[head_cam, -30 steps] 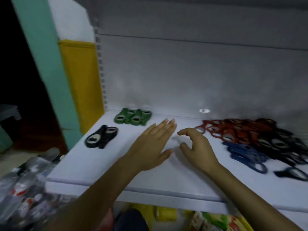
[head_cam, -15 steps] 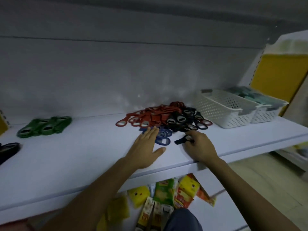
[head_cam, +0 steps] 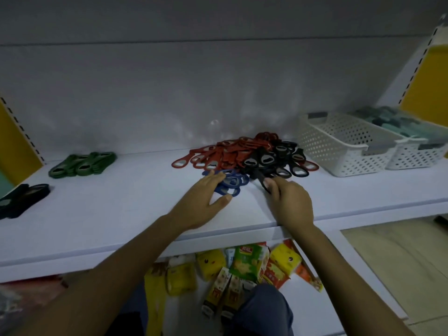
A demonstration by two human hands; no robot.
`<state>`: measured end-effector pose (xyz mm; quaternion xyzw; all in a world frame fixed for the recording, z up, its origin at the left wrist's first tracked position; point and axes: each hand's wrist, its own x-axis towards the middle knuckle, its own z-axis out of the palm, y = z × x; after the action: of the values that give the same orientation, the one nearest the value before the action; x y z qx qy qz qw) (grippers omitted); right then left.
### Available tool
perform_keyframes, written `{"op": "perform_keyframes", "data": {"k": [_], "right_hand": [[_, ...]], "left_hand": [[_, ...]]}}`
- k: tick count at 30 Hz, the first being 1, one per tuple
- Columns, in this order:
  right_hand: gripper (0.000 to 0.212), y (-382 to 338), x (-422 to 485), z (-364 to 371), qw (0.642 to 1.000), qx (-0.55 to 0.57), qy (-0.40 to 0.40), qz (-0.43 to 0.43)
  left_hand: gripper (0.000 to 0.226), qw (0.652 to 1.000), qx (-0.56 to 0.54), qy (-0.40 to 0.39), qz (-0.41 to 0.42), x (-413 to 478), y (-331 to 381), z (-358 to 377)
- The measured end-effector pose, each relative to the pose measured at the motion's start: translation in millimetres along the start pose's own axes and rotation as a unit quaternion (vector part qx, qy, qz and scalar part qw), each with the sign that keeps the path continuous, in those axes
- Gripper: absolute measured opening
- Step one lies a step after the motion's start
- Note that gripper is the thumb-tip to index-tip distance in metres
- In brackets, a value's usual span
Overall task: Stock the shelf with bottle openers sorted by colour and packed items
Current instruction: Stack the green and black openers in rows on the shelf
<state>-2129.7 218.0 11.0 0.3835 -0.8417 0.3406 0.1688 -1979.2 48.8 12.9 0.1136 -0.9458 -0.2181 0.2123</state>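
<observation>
A mixed heap of bottle openers lies mid-shelf: red openers [head_cam: 218, 155] at the back left, black openers [head_cam: 274, 161] at the right, blue openers [head_cam: 232, 181] in front. My left hand [head_cam: 203, 204] rests flat on the white shelf [head_cam: 116, 214], fingers spread, fingertips touching the blue ones. My right hand [head_cam: 289, 202] pinches the handle of one black opener [head_cam: 263, 181] at the heap's front edge. Sorted green openers [head_cam: 82, 164] lie at the back left. A small black pile [head_cam: 21, 198] sits at the far left.
Two white perforated baskets [head_cam: 344, 151] stand at the right of the shelf, the far one [head_cam: 412, 132] holding teal items. Packed snacks [head_cam: 244, 265] lie on the lower shelf beneath. Yellow side panels [head_cam: 426, 83] flank the shelf.
The view has swung right from the left end of the shelf to the mixed heap. My right hand has closed its fingers on a black opener; my left hand has reached the blue ones.
</observation>
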Motion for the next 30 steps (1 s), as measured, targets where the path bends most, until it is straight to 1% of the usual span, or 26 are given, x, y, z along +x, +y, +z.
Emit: {"op": "perform_keyframes", "data": {"k": [3,5,7,8,9,10,11,12,13,14,15,16,17,18,19,20,21,22,24,25,26,27,30], "right_hand": [[0.036,1.2,1.5,-2.7,0.992,0.057,0.060,0.093],[0.038,1.8,5.3,-5.9,0.978,0.113,0.068,0.162],[0.036,0.4,13.8,-11.4,0.951,0.191,0.068,0.232],[0.033,-5.6,16.2,-14.5,0.938,0.230,0.072,0.248],[0.029,-15.1,17.0,-16.1,0.933,0.262,0.072,0.235],[0.025,-27.7,16.1,-15.5,0.938,0.283,0.056,0.191],[0.024,-42.4,13.8,-12.1,0.945,0.297,0.018,0.135],[0.025,-55.6,11.7,-6.3,0.946,0.311,-0.031,0.089],[0.026,-64.8,11.5,-1.1,0.939,0.327,-0.079,0.067],[0.028,-67.8,13.7,2.6,0.927,0.351,-0.110,0.067],[0.031,-65.9,18.8,3.7,0.914,0.382,-0.114,0.075],[0.035,-60.8,25.0,4.6,0.905,0.406,-0.088,0.091],[0.035,-52.5,32.7,6.1,0.913,0.390,-0.042,0.115],[0.031,-43.9,41.5,8.0,0.936,0.323,0.007,0.138],[0.029,-36.2,50.3,10.7,0.962,0.222,0.040,0.154],[0.031,-32.0,58.7,15.5,0.977,0.134,0.047,0.157],[0.036,-28.8,66.6,22.7,0.984,0.091,0.034,0.147],[0.042,-26.7,72.9,30.7,0.987,0.078,0.002,0.144],[0.055,-25.2,81.2,45.2,0.984,0.041,-0.056,0.165],[0.060,-23.3,81.6,51.9,0.983,0.011,-0.068,0.173],[0.060,-20.5,80.4,57.6,0.983,-0.009,-0.063,0.174],[0.056,-18.6,79.9,61.6,0.984,-0.015,-0.044,0.172],[0.030,-17.2,79.3,63.2,0.989,-0.025,0.029,0.144]], "left_hand": [[0.071,0.999,0.010,0.001,0.032,-2.4,4.7,0.1],[0.071,0.999,-0.007,0.020,0.042,-2.4,8.0,-2.2],[0.071,0.997,-0.062,0.047,0.024,5.1,15.0,-4.4],[0.072,0.992,-0.112,0.053,0.005,13.5,21.8,-3.2],[0.075,0.982,-0.185,0.045,-0.017,24.6,31.8,-0.5],[0.079,0.960,-0.277,0.026,-0.044,37.2,43.8,2.1],[0.081,0.930,-0.360,0.009,-0.074,48.5,55.6,6.0],[0.074,0.901,-0.422,0.006,-0.094,58.7,63.7,11.3],[0.059,0.884,-0.455,0.020,-0.107,66.6,65.4,15.6],[0.040,0.879,-0.461,0.044,-0.116,71.1,61.0,16.8],[0.031,0.875,-0.465,0.065,-0.120,72.8,52.5,15.2],[0.029,0.865,-0.481,0.076,-0.124,72.5,41.4,12.0],[0.031,0.855,-0.496,0.077,-0.132,70.6,28.9,7.2],[0.034,0.849,-0.505,0.073,-0.140,69.9,15.4,4.2],[0.034,0.845,-0.510,0.070,-0.143,68.2,3.7,1.9],[0.033,0.844,-0.513,0.066,-0.140,66.7,-5.1,-0.6],[0.031,0.846,-0.512,0.064,-0.133,66.1,-11.2,-1.9],[0.029,0.854,-0.501,0.070,-0.124,65.5,-15.3,-2.2],[0.024,0.873,-0.463,0.101,-0.111,64.7,-21.8,-1.6],[0.021,0.877,-0.454,0.116,-0.104,64.3,-24.1,-1.6],[0.018,0.876,-0.455,0.122,-0.100,64.3,-25.1,-1.8],[0.017,0.872,-0.464,0.121,-0.101,64.6,-25.5,-1.5],[0.020,0.848,-0.506,0.107,-0.116,66.9,-27.4,-0.4]]}}
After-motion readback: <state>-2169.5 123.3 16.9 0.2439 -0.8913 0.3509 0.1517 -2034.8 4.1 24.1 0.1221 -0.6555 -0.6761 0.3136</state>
